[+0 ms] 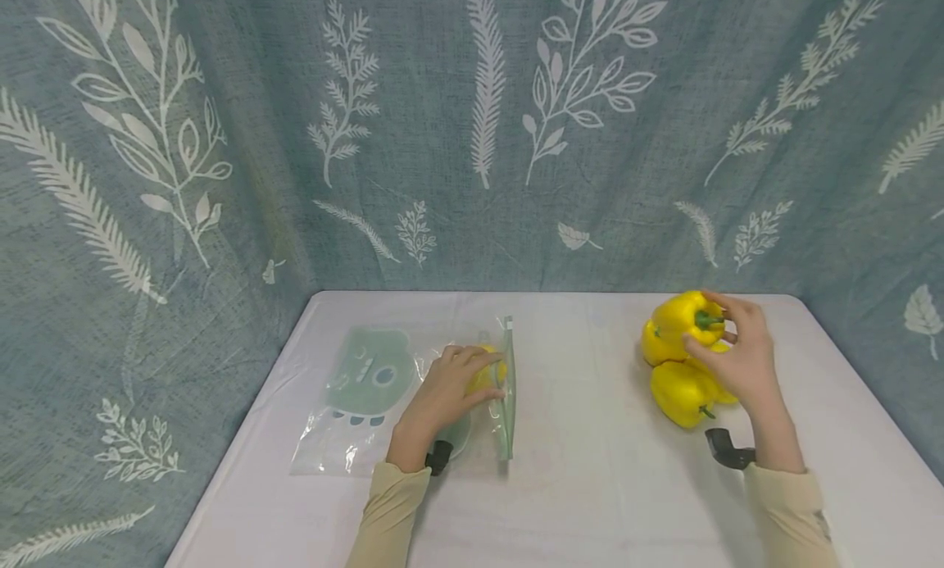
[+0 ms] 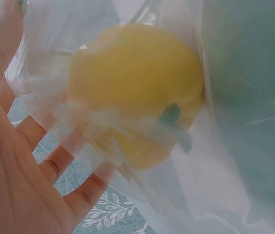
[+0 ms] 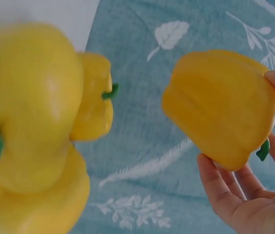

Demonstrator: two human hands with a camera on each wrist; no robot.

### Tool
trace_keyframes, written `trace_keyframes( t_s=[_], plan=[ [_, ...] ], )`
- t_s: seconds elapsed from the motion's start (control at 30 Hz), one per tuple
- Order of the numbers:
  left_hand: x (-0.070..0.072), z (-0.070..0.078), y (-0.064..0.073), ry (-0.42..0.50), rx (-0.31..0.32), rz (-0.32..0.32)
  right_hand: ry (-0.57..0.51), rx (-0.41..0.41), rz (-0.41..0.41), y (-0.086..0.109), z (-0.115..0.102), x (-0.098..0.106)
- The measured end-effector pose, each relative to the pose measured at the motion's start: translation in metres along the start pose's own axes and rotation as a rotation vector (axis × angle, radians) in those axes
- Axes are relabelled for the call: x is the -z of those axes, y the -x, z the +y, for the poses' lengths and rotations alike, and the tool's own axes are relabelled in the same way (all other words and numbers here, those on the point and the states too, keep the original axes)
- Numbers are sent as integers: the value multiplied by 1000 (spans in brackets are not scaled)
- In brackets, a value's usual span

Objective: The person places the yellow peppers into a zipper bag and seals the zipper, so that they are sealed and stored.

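Note:
A clear zip bag (image 1: 310, 449) with a green printed figure lies flat on the left of the table, its green zip strip (image 1: 509, 429) facing right. My left hand (image 1: 442, 392) holds the bag near its mouth, thumb and fingers spread along the film. Inside, a yellow bell pepper (image 2: 132, 73) with a green stem shows through the plastic. On the right, my right hand (image 1: 748, 355) grips another yellow bell pepper (image 3: 220, 107) between thumb and fingertips, stem toward the palm. Several more yellow bell peppers (image 1: 680, 394) are grouped close below and beside it.
The white table (image 1: 575, 486) ends at the back against a grey-green curtain (image 1: 442, 142) with white leaf prints, which also stands along the left and right sides. A black wrist mount (image 1: 726, 451) sits at the right wrist, and another (image 1: 440, 457) at the left.

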State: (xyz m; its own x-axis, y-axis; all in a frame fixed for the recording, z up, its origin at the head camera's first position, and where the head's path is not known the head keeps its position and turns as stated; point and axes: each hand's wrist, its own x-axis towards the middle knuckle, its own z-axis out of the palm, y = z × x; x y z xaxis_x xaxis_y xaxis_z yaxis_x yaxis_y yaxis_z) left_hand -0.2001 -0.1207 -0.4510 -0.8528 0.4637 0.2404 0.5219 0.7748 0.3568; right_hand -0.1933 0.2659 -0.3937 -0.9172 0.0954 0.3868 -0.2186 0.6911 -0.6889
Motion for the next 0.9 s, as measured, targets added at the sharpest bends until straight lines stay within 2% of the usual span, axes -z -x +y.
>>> trace_keyframes(
  t_s=[0.3,0.63,0.9],
  plan=[
    [0,1,-1,-1,1,-4,-38,52,-53,0,-7,-20],
    [-2,-1,-2,-8,-2,5,-96,51,-126,0,-13,-35],
    [-1,0,-3,-9,1,2,-120,84,-157,2,-17,-47]
  ],
)
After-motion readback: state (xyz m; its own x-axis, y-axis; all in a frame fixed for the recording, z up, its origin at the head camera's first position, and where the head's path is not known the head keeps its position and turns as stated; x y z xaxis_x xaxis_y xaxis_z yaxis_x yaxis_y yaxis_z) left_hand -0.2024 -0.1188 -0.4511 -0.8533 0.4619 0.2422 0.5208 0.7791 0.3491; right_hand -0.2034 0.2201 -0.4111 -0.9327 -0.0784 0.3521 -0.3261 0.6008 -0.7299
